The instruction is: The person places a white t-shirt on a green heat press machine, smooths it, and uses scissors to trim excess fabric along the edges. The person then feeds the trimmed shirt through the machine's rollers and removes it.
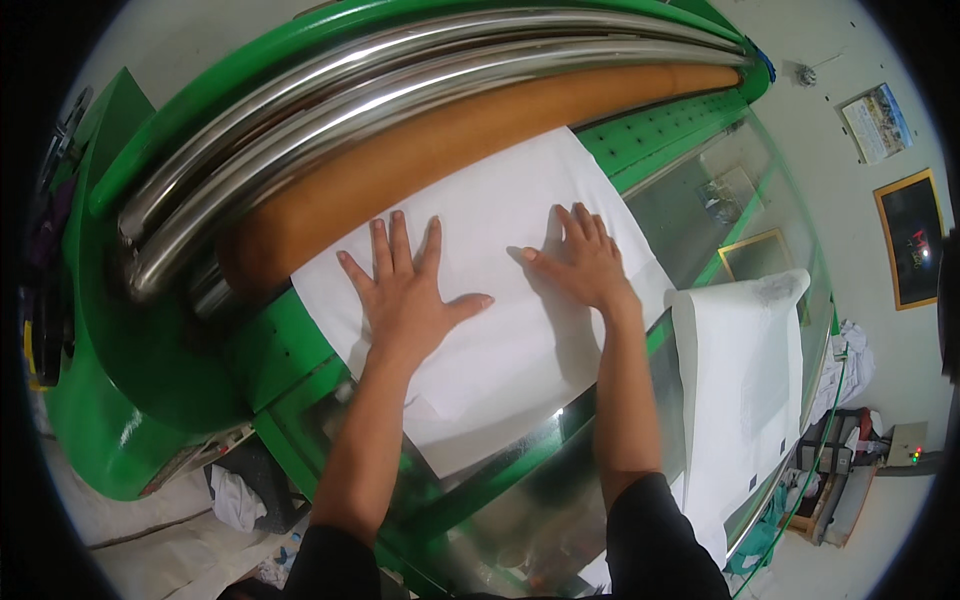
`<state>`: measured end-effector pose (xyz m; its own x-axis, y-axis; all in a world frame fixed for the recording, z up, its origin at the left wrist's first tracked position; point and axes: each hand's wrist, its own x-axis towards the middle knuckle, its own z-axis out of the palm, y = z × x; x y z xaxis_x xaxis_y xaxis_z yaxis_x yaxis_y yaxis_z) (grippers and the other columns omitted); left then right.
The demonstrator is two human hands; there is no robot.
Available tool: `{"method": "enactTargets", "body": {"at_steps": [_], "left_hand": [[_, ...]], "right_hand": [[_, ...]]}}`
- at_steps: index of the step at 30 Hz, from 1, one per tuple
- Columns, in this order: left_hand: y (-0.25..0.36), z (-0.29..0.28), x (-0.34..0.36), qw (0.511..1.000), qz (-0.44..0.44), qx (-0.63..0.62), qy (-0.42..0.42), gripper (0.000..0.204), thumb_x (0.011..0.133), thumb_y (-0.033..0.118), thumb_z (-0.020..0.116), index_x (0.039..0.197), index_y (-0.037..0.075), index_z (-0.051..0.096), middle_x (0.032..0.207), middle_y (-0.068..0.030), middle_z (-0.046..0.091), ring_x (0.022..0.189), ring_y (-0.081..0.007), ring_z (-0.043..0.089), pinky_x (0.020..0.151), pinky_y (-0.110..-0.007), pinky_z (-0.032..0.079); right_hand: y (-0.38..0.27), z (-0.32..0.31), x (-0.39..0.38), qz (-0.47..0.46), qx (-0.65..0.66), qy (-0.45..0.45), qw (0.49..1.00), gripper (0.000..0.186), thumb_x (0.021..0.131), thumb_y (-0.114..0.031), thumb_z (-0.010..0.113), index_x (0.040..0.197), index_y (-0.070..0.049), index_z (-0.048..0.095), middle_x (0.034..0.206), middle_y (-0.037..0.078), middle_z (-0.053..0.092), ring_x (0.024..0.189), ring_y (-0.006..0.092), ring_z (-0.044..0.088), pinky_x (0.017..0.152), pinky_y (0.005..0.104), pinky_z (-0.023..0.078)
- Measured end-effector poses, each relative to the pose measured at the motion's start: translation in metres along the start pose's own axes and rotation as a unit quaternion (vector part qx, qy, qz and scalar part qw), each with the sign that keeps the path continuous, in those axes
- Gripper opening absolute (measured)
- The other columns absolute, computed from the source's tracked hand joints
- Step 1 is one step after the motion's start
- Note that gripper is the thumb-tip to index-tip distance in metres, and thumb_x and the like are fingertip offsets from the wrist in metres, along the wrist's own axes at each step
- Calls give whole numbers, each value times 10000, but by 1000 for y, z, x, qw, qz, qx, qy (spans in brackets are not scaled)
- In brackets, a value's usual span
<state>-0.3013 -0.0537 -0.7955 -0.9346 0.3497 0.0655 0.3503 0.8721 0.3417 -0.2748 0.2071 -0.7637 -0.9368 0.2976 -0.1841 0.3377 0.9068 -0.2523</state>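
Note:
A white sheet [500, 340] lies over the bed of a green roller machine, and its far edge meets a brown-orange covered roller [420, 150]. My left hand [405, 295] rests on the sheet's left part with its fingers spread. To the right, my right hand [585, 260] also lies on the sheet, fingers stretched toward the roller and thumb out to the left. Neither hand grips anything. Whether the sheet's far edge goes under the roller cannot be made out.
Polished metal rollers [400, 85] run behind the brown one. A second white sheet [740, 370] hangs over the glass-like top at the right. A green rounded end housing [130, 380] stands at the left. On the right wall hang a framed dark board [908, 240] and a picture sheet [876, 124].

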Motion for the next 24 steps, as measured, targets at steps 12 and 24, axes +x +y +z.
{"method": "enactTargets", "body": {"at_steps": [12,24], "left_hand": [[0,-10,3,1000,-14,-11,-18,1249,749,805,787,1734,195,322,1789,-285,164,1677,-457,26,1207,-827,-47],[-6,-1,7,999,-7,-29,25,1136,792,700,833,1709,199,384,1770,-262,220,1663,-472,84,1219,-800,-63]], "right_hand": [[-34,30,107,-36,-31,177,983,985,1020,-716,515,1690,-16,335,1758,257,302,1641,491,210,1334,587,171],[1,26,96,-25,-53,153,987,1064,998,-824,452,1716,-53,305,1789,169,288,1671,373,201,1355,523,142]]}}
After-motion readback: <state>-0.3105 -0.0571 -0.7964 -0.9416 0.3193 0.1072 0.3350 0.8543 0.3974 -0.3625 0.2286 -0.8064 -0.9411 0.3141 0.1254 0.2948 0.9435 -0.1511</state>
